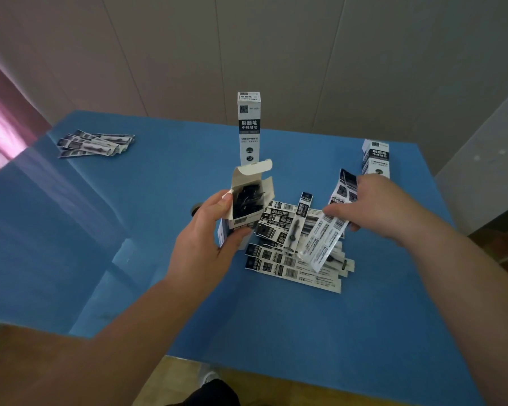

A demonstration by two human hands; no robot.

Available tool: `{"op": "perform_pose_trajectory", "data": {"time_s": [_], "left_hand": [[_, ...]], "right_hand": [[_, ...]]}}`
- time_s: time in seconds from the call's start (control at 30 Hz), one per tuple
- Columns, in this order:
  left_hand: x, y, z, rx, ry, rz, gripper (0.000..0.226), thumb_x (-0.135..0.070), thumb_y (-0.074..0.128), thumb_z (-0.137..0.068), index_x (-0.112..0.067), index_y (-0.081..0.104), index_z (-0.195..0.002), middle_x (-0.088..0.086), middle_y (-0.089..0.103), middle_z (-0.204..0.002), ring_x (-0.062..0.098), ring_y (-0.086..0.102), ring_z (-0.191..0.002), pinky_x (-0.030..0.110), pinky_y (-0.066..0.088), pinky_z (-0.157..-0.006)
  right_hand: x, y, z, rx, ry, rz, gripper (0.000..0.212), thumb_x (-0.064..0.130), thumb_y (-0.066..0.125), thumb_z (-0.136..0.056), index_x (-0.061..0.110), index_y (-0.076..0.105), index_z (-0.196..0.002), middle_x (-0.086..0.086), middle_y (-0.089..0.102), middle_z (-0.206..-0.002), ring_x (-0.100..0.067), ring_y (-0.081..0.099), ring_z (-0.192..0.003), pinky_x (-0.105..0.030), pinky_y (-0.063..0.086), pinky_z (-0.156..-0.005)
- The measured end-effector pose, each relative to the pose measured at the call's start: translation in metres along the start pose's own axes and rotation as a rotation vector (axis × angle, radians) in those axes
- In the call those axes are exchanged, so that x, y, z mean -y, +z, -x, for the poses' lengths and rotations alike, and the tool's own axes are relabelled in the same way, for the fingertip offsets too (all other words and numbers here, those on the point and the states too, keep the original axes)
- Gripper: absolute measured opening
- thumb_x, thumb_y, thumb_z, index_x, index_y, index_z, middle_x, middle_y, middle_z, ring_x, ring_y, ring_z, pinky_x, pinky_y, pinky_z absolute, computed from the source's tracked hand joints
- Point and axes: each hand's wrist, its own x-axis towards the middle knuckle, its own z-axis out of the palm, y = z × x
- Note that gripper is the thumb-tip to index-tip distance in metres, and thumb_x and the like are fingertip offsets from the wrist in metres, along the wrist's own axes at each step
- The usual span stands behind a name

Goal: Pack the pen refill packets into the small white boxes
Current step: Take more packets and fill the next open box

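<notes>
Holding the open white box [247, 200] in its grip, left hand [206, 238] tilts; right hand [373, 209] pinches refill packets [326, 238].

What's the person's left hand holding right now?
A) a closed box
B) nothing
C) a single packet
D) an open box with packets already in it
D: the left hand grips a white box whose top flap stands open, with dark packets showing inside, while the right hand holds loose packets over the pile.
</notes>
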Motion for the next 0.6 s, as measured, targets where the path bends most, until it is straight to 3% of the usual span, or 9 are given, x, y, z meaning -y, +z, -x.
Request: {"op": "perform_pose_trajectory", "data": {"time_s": [0.13, 0.23, 0.33, 0.4, 0.5, 0.6], "left_hand": [[0.000, 0.002, -0.001, -0.003, 0.009, 0.012, 0.049, -0.047, 0.061, -0.095, -0.043, 0.037, -0.138, -0.041, 0.039, -0.146, -0.019, 0.044, -0.128, 0.018, 0.050, -0.097], [0.001, 0.003, 0.000, 0.006, -0.010, -0.011, 0.053, -0.039, 0.063, -0.092, -0.039, 0.041, -0.140, -0.048, 0.036, -0.144, -0.023, 0.043, -0.125, 0.025, 0.056, -0.084], [0.004, 0.004, 0.000, 0.014, -0.015, -0.040, 0.057, -0.033, 0.070, -0.093, -0.036, 0.042, -0.143, -0.049, 0.035, -0.144, -0.025, 0.043, -0.123, 0.037, 0.061, -0.071], [0.003, 0.004, 0.000, 0.010, 0.019, -0.028, 0.058, -0.034, 0.070, -0.092, -0.042, 0.039, -0.140, -0.049, 0.034, -0.145, -0.024, 0.042, -0.124, 0.039, 0.062, -0.073], [0.002, 0.005, 0.000, -0.002, 0.052, -0.038, 0.057, -0.043, 0.060, -0.090, -0.040, 0.035, -0.141, -0.045, 0.035, -0.147, -0.021, 0.043, -0.127, 0.039, 0.063, -0.072], [0.003, 0.006, 0.000, -0.042, 0.127, -0.052, 0.056, -0.040, 0.063, -0.092, -0.036, 0.036, -0.141, -0.042, 0.034, -0.150, -0.016, 0.044, -0.130, 0.031, 0.060, -0.069]], "right_hand": [[0.008, -0.016, 0.018, -0.072, -0.048, -0.294, 0.026, 0.036, 0.085, -0.077, 0.014, 0.072, -0.080, 0.010, 0.075, -0.064, -0.009, 0.072, -0.053, -0.028, 0.049, -0.057], [0.021, -0.029, 0.030, -0.166, -0.216, -0.547, 0.030, 0.043, 0.084, -0.070, 0.018, 0.075, -0.084, 0.003, 0.079, -0.075, -0.015, 0.076, -0.061, -0.031, 0.059, -0.058], [0.036, -0.028, 0.017, -0.084, -0.110, -0.455, 0.035, 0.054, 0.071, -0.075, 0.020, 0.071, -0.082, -0.005, 0.080, -0.091, -0.003, 0.070, -0.053, -0.024, 0.056, -0.055], [0.045, -0.028, 0.018, -0.144, -0.142, -0.443, 0.038, 0.065, 0.068, -0.068, 0.028, 0.073, -0.077, 0.004, 0.079, -0.081, -0.003, 0.071, -0.054, -0.027, 0.059, -0.057], [0.062, -0.033, 0.047, -0.321, -0.374, -0.509, 0.029, 0.053, 0.075, -0.073, 0.026, 0.069, -0.081, 0.014, 0.076, -0.074, -0.008, 0.075, -0.062, -0.031, 0.062, -0.054], [0.080, -0.032, 0.061, -0.416, -0.424, -0.375, 0.029, 0.043, 0.076, -0.079, 0.017, 0.065, -0.075, 0.019, 0.073, -0.072, 0.001, 0.070, -0.055, -0.016, 0.052, -0.043]]}}
